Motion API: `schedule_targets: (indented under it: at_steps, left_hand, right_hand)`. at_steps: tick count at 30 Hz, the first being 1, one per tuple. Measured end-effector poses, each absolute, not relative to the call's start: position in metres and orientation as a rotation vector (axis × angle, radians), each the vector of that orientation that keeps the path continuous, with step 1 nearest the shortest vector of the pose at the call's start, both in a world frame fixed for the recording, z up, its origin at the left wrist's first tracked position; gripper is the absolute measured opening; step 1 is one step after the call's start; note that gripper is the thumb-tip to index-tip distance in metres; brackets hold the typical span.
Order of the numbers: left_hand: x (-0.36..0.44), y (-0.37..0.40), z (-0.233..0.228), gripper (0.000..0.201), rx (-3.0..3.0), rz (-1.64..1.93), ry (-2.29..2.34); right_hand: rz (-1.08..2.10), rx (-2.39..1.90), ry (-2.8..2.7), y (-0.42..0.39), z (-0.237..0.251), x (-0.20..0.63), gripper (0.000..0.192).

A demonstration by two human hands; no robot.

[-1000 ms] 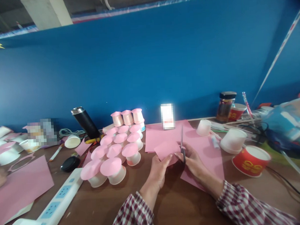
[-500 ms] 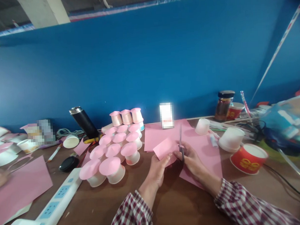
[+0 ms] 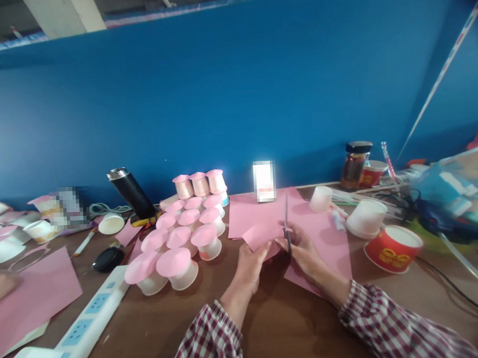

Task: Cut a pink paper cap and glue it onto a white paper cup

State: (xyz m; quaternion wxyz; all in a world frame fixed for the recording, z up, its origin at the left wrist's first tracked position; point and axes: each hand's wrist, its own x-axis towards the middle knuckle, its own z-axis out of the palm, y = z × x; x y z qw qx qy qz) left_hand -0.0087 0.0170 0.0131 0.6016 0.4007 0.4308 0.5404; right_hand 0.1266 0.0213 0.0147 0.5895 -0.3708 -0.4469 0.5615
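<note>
Your left hand (image 3: 248, 263) is pinching a small pink paper piece (image 3: 261, 234) by its lower edge, fingers closed on it, holding it up just above the brown table (image 3: 277, 325). Your right hand (image 3: 303, 250) is wrapped around one pair of scissors (image 3: 286, 224), blades pointing up and touching the right edge of that piece. Under both hands lie bigger pink sheets (image 3: 325, 244).

To the left, a cluster of upside-down cups with pink paper tops (image 3: 186, 239); I count about thirteen. On the right: two plain white cups (image 3: 366, 218) upside down, one red cup (image 3: 392, 249) on its side, one dark-lidded jar (image 3: 354, 166). One black flask (image 3: 131, 193) leans near the wall, and one white power strip (image 3: 85, 331) sits near the bottom left.
</note>
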Motion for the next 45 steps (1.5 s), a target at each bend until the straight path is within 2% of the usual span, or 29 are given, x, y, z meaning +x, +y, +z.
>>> schedule_targets:
  at_steps: [45]
  left_hand:
    - [-0.0079,0.0160,0.0114,0.041,0.922,1.247,1.000]
  right_hand:
    - [1.254,-0.913,-1.116,0.0221,0.0147,0.1280,0.053]
